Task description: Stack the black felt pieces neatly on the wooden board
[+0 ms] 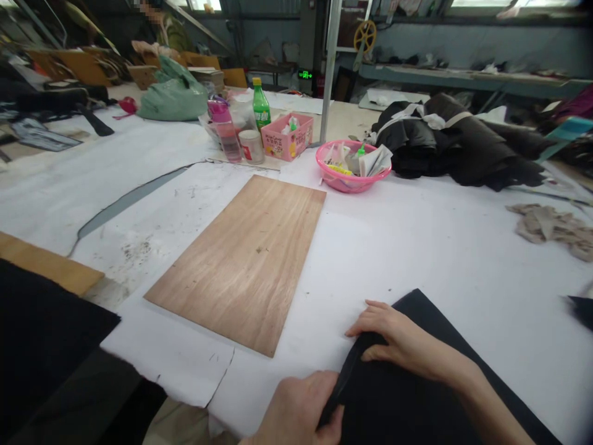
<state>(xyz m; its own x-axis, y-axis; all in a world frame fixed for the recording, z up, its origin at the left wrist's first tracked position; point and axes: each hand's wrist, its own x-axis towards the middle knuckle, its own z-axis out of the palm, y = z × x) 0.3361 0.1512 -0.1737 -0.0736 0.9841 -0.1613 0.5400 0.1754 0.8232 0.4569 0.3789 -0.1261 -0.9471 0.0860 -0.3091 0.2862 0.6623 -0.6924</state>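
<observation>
A black piece of fabric, perhaps stacked in layers, lies at the lower right of the white-covered table. My left hand grips its near left edge, thumb on top and fingers curled around. Farther up the same edge, my right hand holds the fabric between thumb and fingers, and the edge bends up slightly there. To the left of both hands, apart from them, a thin plywood board rests flat on the table.
A pink basket of small items stands beyond the board, beside a pink box, a green bottle and a jar. Dark fabric is heaped at the back right. More black fabric lies at the left. A metal pole rises behind.
</observation>
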